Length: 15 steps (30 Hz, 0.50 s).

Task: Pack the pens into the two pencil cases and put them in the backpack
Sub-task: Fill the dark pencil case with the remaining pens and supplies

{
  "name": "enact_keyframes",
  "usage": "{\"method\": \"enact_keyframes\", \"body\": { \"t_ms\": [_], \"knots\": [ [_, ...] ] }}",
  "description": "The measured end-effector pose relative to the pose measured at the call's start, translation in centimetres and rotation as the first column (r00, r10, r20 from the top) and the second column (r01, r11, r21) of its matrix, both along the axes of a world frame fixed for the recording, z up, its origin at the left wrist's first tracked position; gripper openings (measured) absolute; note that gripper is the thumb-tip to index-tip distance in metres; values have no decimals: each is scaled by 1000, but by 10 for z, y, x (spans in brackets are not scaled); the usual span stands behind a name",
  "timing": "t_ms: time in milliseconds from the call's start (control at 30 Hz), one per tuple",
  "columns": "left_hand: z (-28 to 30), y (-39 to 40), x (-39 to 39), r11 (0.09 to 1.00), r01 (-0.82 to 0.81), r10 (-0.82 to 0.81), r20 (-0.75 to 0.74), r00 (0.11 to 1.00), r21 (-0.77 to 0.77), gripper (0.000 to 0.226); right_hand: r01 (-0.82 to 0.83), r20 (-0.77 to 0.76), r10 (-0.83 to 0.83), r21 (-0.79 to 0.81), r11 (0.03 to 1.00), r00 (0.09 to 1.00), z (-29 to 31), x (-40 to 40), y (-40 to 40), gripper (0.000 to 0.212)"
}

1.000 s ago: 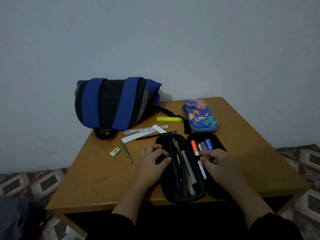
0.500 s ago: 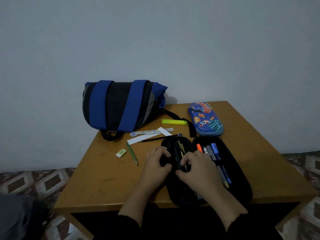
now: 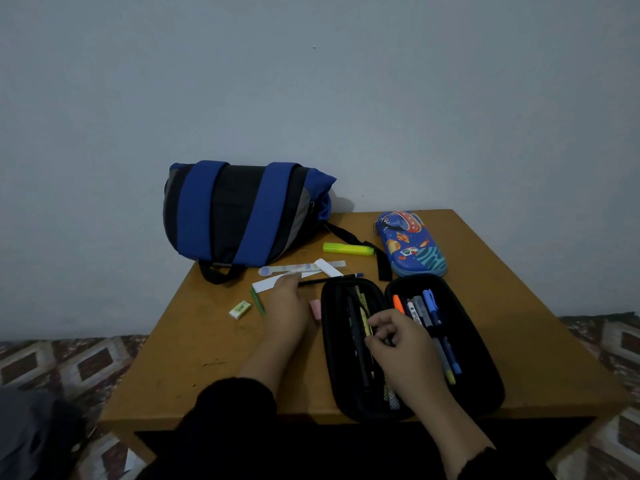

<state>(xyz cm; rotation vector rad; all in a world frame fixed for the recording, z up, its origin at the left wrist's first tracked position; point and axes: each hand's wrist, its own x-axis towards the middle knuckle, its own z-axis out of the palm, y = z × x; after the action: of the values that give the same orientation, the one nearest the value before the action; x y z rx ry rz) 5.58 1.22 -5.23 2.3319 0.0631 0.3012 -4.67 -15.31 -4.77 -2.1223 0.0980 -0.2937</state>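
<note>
A black pencil case (image 3: 485, 375) lies open at the table's near edge. Its left half holds dark and patterned pens, and its right half holds orange, grey and blue pens (image 3: 429, 313). My right hand (image 3: 398, 348) is over the left half, its curled fingers pinching a yellow patterned pen (image 3: 365, 320). Left of the case, my left hand (image 3: 285, 306) lies stretched out flat. Its fingertips reach the end of a black pencil (image 3: 332, 279) and a white strip (image 3: 266, 283). A closed blue space-print pencil case (image 3: 410, 249) and a blue-black backpack (image 3: 242, 213) stand at the back.
Loose on the wooden table (image 3: 194, 358) are a yellow highlighter (image 3: 348, 248), a green pen (image 3: 258, 301), a white-green eraser (image 3: 240, 309), a pink eraser (image 3: 315, 309) and a clear ruler (image 3: 301, 268). The backpack's black strap (image 3: 381, 265) runs between highlighter and blue case. Wall behind.
My left hand has left the case's edge and stretched out toward the black pencil, uncovering the pink eraser. My right hand stays over the case's left half.
</note>
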Motion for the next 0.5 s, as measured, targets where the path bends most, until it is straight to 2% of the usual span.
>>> {"method": "enact_keyframes", "body": {
  "t_ms": [100,167,233,300,367,400,433,500],
  "knots": [
    [10,4,20,941,67,-28,-120,992,333,46,15,-8,-14,125,992,1000,0,-2,-2,19],
    [13,6,23,880,122,-79,-112,991,459,35,29,-7,-28,204,978,1000,1,-3,-3,20],
    [14,5,22,783,155,-106,-116,988,602,37,51,-3,-52,260,964,999,2,-3,-5,20],
    [15,4,25,709,178,-108,-145,984,683,38,56,-8,-57,321,945,998,3,-3,-7,19],
    [23,-1,29,725,195,-29,-253,967,660,36,58,-10,-59,361,931,998,4,-4,-8,18],
    [30,-3,27,780,189,17,-321,947,597,35,60,-11,-60,368,928,998,4,-4,-8,17],
    [35,-3,24,850,164,32,-361,932,500,33,62,-12,-62,371,926,998,4,-4,-8,17],
    [41,2,10,964,108,-23,-326,945,243,23,66,-14,-65,374,925,998,4,-3,-8,16]
  ]
}}
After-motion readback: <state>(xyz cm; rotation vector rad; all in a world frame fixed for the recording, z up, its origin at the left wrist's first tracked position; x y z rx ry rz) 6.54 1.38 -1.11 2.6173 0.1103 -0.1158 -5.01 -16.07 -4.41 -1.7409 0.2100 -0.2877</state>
